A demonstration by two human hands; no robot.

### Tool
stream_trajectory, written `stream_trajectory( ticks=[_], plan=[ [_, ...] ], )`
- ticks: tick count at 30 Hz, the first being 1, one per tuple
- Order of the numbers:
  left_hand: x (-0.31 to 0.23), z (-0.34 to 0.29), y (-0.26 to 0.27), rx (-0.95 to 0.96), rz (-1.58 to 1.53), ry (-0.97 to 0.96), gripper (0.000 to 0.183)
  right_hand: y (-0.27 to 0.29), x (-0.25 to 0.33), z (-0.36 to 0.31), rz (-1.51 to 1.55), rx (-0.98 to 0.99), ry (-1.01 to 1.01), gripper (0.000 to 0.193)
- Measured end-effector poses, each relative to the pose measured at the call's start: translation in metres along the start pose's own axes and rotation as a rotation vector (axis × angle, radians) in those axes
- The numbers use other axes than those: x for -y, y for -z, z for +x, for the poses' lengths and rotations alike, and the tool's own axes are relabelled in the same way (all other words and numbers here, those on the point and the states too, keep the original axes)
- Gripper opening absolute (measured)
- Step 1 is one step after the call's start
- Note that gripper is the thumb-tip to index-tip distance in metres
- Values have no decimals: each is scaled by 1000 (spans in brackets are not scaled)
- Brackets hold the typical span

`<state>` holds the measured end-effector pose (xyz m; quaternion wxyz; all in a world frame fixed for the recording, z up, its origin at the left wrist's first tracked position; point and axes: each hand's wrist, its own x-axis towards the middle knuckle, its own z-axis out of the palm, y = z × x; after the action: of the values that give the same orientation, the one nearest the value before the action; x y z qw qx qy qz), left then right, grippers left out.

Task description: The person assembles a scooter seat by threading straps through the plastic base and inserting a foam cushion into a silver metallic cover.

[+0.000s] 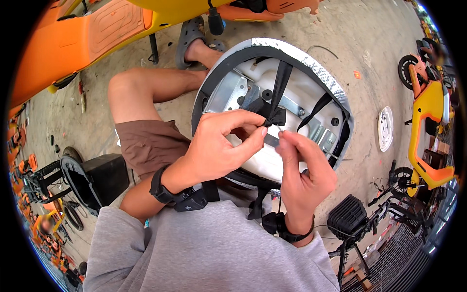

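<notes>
"So, where's the seat [325, 78]?"
"Underside up before me, probably turned this way so its inside is easy to reach; a black strap [281, 82] runs across the white shell [262, 164]."
"And your grip?"
"My right hand [311, 177] has its fingertips close together, though I can't tell whether they hold anything. Just beside it, my left hand [211, 143] pinches the strap's knotted bunch [277, 118] between thumb and forefinger, seemingly to stop it slipping."
"Any writing?"
"None I can read on the seat."

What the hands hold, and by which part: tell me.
The left hand pinches a black strap at its bunched section. Whether the right hand, close beside it, holds anything cannot be told.
</notes>
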<state>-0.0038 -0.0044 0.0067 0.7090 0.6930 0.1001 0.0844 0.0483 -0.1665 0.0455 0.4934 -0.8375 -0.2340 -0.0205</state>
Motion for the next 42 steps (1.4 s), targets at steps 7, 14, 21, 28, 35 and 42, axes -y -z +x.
stream_trajectory(
  ticks=[7,14,21,28,35,42],
  plan=[
    [0,3,-4,-115,166,-172,19,1,-4,14,-29,50,175,15],
    [2,4,0,-105,246,-268,17,2,-6,13,-12,112,76,15],
    [3,5,0,-118,281,-298,17,6,-13,24,35,208,72,15],
    [6,10,-2,-155,446,-447,18,6,-9,31,-12,280,-30,11],
    [7,9,-5,-182,556,-493,20,2,-4,32,-22,355,-100,10],
    [6,11,-4,-108,485,-493,22,12,-44,47,720,570,-620,11]
  ],
)
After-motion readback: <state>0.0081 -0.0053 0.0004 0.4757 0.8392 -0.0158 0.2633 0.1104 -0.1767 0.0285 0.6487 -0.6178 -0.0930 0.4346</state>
